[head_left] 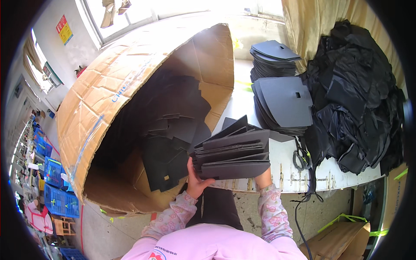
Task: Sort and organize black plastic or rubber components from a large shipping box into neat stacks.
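Observation:
Between my two hands is a thick stack of black flat panels (pixel 236 151), its edges fanned unevenly. My left hand (pixel 197 181) grips the stack's lower left corner, thumb along the near side. On the other side my right hand (pixel 263 178) supports the lower right corner, its fingers mostly hidden beneath. The stack is over the near edge of the white table (pixel 290 151). To the left, a large cardboard box (pixel 115 82) lies tipped with its mouth toward me, holding many loose black panels (pixel 164 160).
Two neat stacks of dark grey panels (pixel 284 99) stand farther back on the table. A heap of black fabric pieces (pixel 355 99) fills the right side. Scissors (pixel 299 159) lie near the front edge. Blue crates (pixel 60 201) and a carton (pixel 340 240) are on the floor.

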Available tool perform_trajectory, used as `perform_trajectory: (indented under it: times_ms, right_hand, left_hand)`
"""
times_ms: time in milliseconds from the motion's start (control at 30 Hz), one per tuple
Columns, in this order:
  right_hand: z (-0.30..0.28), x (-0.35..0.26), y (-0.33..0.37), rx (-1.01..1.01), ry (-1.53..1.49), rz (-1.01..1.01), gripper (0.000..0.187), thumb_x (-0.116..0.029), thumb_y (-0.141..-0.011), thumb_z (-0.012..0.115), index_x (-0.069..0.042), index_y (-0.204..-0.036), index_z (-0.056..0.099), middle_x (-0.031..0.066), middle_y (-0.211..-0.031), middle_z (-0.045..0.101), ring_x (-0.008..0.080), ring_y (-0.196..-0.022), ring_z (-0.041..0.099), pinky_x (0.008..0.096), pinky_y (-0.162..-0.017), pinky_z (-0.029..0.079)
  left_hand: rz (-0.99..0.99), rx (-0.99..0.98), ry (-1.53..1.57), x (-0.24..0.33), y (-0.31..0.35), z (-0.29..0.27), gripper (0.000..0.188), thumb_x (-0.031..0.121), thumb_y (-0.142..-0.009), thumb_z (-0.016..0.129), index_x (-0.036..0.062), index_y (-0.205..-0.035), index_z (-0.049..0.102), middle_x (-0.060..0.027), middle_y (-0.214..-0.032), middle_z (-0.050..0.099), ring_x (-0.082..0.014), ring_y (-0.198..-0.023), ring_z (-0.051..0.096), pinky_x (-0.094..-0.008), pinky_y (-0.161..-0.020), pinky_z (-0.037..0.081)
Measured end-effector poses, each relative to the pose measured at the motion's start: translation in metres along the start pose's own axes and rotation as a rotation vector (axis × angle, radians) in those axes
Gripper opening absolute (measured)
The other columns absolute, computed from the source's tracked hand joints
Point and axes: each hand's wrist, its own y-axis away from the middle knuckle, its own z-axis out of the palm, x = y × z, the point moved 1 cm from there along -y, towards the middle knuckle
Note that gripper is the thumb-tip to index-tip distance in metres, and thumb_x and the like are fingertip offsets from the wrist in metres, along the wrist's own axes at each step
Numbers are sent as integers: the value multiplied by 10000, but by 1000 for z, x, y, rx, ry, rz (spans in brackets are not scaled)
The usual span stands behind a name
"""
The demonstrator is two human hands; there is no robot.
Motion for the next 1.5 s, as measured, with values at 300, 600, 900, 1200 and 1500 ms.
perform_trajectory:
  times_ms: [300,600,900,1200,1500]
  right_hand:
    - [-38,4,-12,2,-636,314,535,-397,-1025,378,16,-1352,469,97,-1341,521,150,-1202,484,304,-1009,374]
    - [-57,-70,-24,252,401,-210,533,-75,-836,655,-74,-1339,477,139,-1207,565,250,-1160,497,379,-1000,349]
    - [-77,-49,-55,334,752,-93,577,-28,-693,746,-111,-1220,526,83,-987,537,291,-987,511,404,-886,371]
    - [-97,-62,-40,309,688,-236,268,31,-639,698,-93,-837,566,74,-985,556,302,-994,509,401,-861,383]
    - [-69,-66,-32,188,-495,25,175,12,-852,651,-34,-958,520,9,-846,614,63,-735,539,188,-706,433]
  left_hand:
    - [10,-158,-139,-6,8,-16,1125,21,-672,848,78,-1471,58,-123,-1382,410,-229,-1252,450,-376,-1060,357]
    - [-31,-32,-158,15,-14,-2,734,-31,-688,820,-2,-1293,405,-111,-1176,593,-185,-1081,579,-322,-959,454]
    - [-42,48,-118,11,-8,-8,651,-94,-696,760,18,-1259,456,-90,-1146,605,-188,-1069,582,-322,-938,463]
    - [-364,312,509,32,15,-31,483,403,-959,524,59,-1298,493,-89,-1279,556,-256,-1155,541,-411,-993,432]
    - [-459,358,632,39,35,-34,539,495,-924,541,81,-1270,532,-75,-1240,585,-256,-1130,549,-420,-992,424]
